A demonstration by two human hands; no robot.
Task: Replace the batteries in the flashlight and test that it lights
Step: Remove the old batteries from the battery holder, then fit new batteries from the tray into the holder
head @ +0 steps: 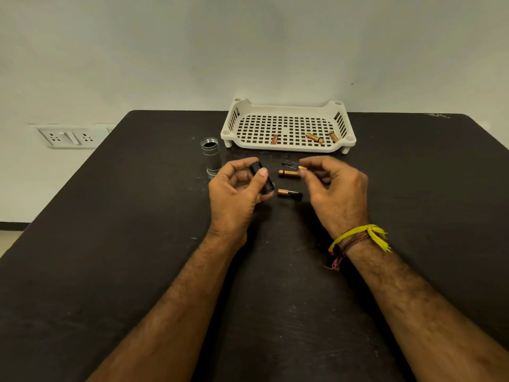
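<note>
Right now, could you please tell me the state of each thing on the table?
Flashlight body: upright, open, empty-looking.
Holder: in left hand.
Battery: pinched in right hand.
Two batteries: loose on table.
Tray: holds three batteries.

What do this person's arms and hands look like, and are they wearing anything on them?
Both forearms are bare, with no sleeves or gloves in view. The left hand and its wrist carry nothing: no ring, watch or band shows. The right hand also shows no ring, but its wrist wears a bright yellow thread band tied with loose ends, beside thinner reddish-brown threads that trail off.
</note>
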